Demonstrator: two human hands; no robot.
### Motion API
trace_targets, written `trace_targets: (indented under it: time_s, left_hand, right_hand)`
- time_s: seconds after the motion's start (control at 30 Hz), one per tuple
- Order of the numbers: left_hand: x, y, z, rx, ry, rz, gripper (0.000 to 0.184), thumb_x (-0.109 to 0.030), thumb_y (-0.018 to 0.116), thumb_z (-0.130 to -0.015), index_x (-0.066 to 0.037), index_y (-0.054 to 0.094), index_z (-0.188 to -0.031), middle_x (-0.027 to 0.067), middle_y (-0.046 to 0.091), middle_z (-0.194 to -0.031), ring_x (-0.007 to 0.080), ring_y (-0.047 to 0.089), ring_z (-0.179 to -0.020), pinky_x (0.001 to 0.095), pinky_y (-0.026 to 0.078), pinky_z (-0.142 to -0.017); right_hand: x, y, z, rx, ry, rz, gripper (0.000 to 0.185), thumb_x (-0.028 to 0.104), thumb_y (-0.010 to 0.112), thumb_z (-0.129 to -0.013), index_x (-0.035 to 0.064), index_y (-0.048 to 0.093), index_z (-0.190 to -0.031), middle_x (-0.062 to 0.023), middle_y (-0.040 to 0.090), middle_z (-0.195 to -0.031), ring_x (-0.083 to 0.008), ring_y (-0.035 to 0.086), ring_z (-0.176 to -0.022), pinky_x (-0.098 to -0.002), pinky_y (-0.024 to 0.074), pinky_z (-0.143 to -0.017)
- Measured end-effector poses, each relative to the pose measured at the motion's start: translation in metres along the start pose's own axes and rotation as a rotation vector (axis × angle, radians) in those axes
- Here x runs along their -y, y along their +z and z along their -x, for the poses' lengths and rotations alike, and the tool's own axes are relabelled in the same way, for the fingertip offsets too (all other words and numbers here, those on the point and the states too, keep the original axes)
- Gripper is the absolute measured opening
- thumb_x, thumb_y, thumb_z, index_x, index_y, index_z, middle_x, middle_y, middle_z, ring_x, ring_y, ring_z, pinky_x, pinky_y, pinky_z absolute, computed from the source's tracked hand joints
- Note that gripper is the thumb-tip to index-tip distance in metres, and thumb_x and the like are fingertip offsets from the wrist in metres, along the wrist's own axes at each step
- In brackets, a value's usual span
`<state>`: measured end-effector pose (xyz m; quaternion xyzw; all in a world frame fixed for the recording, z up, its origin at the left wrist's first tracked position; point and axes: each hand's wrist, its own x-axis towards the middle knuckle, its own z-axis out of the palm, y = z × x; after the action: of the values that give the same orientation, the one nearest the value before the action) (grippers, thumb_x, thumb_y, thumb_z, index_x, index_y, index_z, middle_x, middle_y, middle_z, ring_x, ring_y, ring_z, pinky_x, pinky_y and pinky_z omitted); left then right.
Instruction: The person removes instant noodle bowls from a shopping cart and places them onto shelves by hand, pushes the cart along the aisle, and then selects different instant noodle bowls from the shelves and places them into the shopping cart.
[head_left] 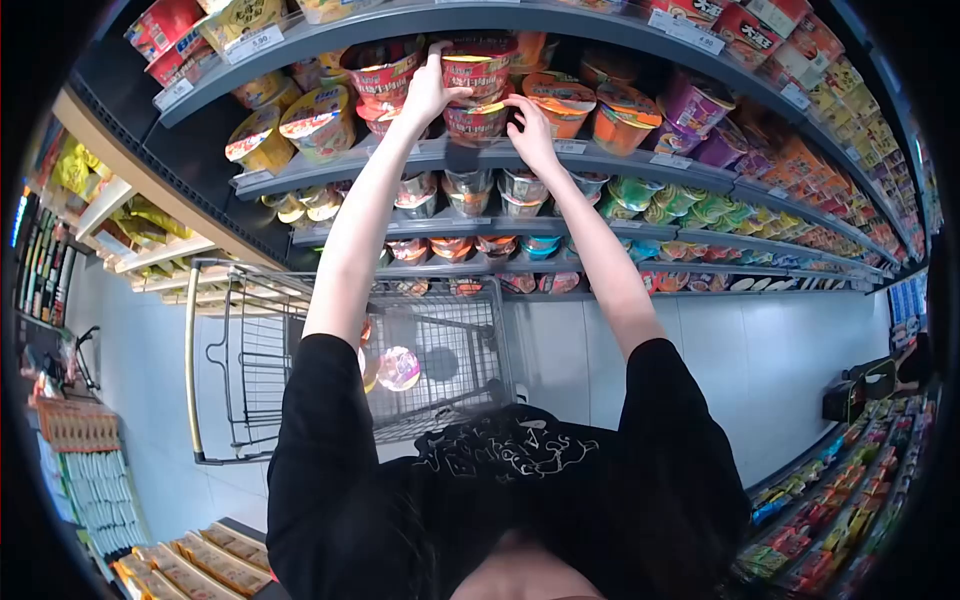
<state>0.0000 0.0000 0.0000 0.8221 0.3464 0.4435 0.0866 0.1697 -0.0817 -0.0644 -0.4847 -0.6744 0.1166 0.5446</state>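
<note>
Black short-sleeved cloth shirt (525,450) with a white line print fills the lower middle, nearest the camera. Beyond it, long dark grey shelving (560,20) bears packed bowls and tubs on several tiers. One grey wire-mesh shopping cart (228,350) stands on the pale tiled floor (630,340), below the shelving and to the left.

Two bare hands reach to one tier. The left hand (430,90) is partly curled at the left side of an upper red round instant-noodle bowl (482,76), its thumb across the front; how firmly it grips, I cannot tell. The right hand (533,128) is loosely bent with fingers apart, its fingertips at the right rim of the lower dark red round bowl (475,124) directly beneath.

As far as can be judged, handling of this stack is only partly done: both bowls are on the shelving, neither lifted clear. What remains cannot be counted from this view.

Counted, this stack shows two bowls, and a neighbouring red bowl stack (381,80) on its left shows two more. Two orange round bowls (625,120) stand in front to the right. Inside the cart, one pink-and-white round lid (399,369) shows fully, with a yellow edge beside it; the left arm hides any others.
</note>
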Motion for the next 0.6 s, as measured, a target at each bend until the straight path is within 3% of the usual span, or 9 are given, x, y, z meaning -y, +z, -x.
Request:
trace_targets:
  time_s: [0.07, 0.17, 0.3, 0.37, 0.4, 0.43, 0.47, 0.5, 0.6]
  left_hand:
    - [-0.009, -0.003, 0.01, 0.02, -0.083, -0.005, 0.091, -0.015, 0.073, -0.058, -0.013, 0.015, -0.128, 0.0226, 0.054, -0.098, 0.035, 0.052, -0.094, 0.038, 0.045, -0.077]
    - [-0.059, -0.004, 0.077, -0.04, -0.251, 0.174, 0.083, -0.009, 0.065, -0.066, -0.014, 0.011, -0.13, 0.0239, 0.049, -0.108, 0.0364, 0.05, -0.098, 0.0379, 0.041, -0.083]
    - [-0.056, 0.018, 0.225, -0.086, -0.193, 0.17, 0.059, -0.005, 0.056, -0.069, -0.003, 0.029, -0.122, 0.0219, 0.046, -0.11, 0.0344, 0.044, -0.104, 0.0367, 0.035, -0.087]
    - [-0.049, 0.032, 0.329, 0.175, -0.471, 0.285, 0.048, -0.009, 0.058, -0.068, -0.001, 0.04, -0.112, 0.0197, 0.049, -0.106, 0.0321, 0.046, -0.103, 0.0361, 0.036, -0.086]
    - [-0.059, 0.024, 0.378, 0.213, -0.471, 0.349, 0.044, -0.015, 0.06, -0.069, 0.0, 0.044, -0.107, 0.0199, 0.05, -0.106, 0.0323, 0.047, -0.102, 0.0365, 0.038, -0.084]
    - [-0.061, 0.022, 0.429, 0.622, -0.862, 0.275, 0.048, -0.02, 0.061, -0.068, 0.0, 0.045, -0.108, 0.0204, 0.051, -0.106, 0.0325, 0.048, -0.1, 0.0369, 0.04, -0.083]
    - [-0.041, 0.037, 0.512, 0.799, -0.804, 0.155, 0.051, -0.023, 0.061, -0.068, -0.001, 0.044, -0.11, 0.0209, 0.051, -0.106, 0.032, 0.049, -0.1, 0.0372, 0.04, -0.082]
    - [-0.058, 0.011, 0.534, 1.013, -0.973, 0.131, 0.051, -0.025, 0.063, -0.067, -0.004, 0.047, -0.11, 0.0212, 0.052, -0.105, 0.0313, 0.048, -0.101, 0.0373, 0.039, -0.084]
    - [-0.073, -0.026, 0.606, 1.057, -1.029, 0.092, 0.035, -0.025, 0.059, -0.069, -0.007, 0.055, -0.098, 0.0198, 0.056, -0.097, 0.0314, 0.053, -0.093, 0.039, 0.042, -0.079]
  right_hand:
    - [0.003, 0.006, 0.012, -0.156, -0.006, -0.064, 0.038, -0.011, 0.045, -0.067, 0.0015, 0.049, -0.102, -0.0116, 0.047, -0.11, -0.0224, 0.048, -0.104, -0.0307, 0.0439, -0.084]
    - [0.006, 0.014, 0.073, -0.148, 0.033, -0.147, 0.037, -0.013, 0.043, -0.067, -0.0004, 0.049, -0.101, -0.0107, 0.049, -0.108, -0.0211, 0.051, -0.099, -0.0299, 0.0433, -0.084]
    - [-0.001, 0.065, 0.21, 0.076, 0.309, -0.261, 0.035, -0.012, 0.041, -0.068, -0.0006, 0.05, -0.1, -0.0085, 0.055, -0.095, -0.0202, 0.054, -0.092, -0.027, 0.0441, -0.077]
    - [0.0, 0.082, 0.293, 0.332, 0.311, -0.127, 0.036, -0.01, 0.045, -0.068, 0.0013, 0.049, -0.101, -0.0115, 0.056, -0.093, -0.0234, 0.056, -0.087, -0.0307, 0.0446, -0.076]
    - [-0.008, 0.089, 0.339, 0.527, 0.44, -0.087, 0.036, -0.006, 0.049, -0.067, 0.0028, 0.05, -0.102, -0.012, 0.057, -0.092, -0.0239, 0.056, -0.088, -0.0323, 0.0433, -0.077]
    - [-0.026, 0.089, 0.394, 0.616, 0.29, -0.19, 0.034, -0.001, 0.051, -0.068, 0.0027, 0.051, -0.102, -0.0125, 0.057, -0.096, -0.0248, 0.055, -0.09, -0.0329, 0.0428, -0.078]
    - [-0.028, 0.087, 0.429, 0.826, 0.372, -0.072, 0.032, 0.002, 0.053, -0.068, 0.0007, 0.052, -0.1, -0.0134, 0.057, -0.097, -0.0263, 0.056, -0.089, -0.0339, 0.043, -0.078]
    - [-0.017, 0.075, 0.451, 0.942, 0.482, -0.044, 0.032, 0.006, 0.054, -0.068, 0.0028, 0.052, -0.1, -0.0128, 0.058, -0.097, -0.0271, 0.056, -0.088, -0.0342, 0.0434, -0.077]
    - [-0.003, 0.073, 0.461, 1.225, 0.558, 0.142, 0.035, 0.017, 0.056, -0.068, 0.0093, 0.053, -0.102, -0.0111, 0.06, -0.093, -0.028, 0.057, -0.085, -0.0337, 0.0445, -0.075]
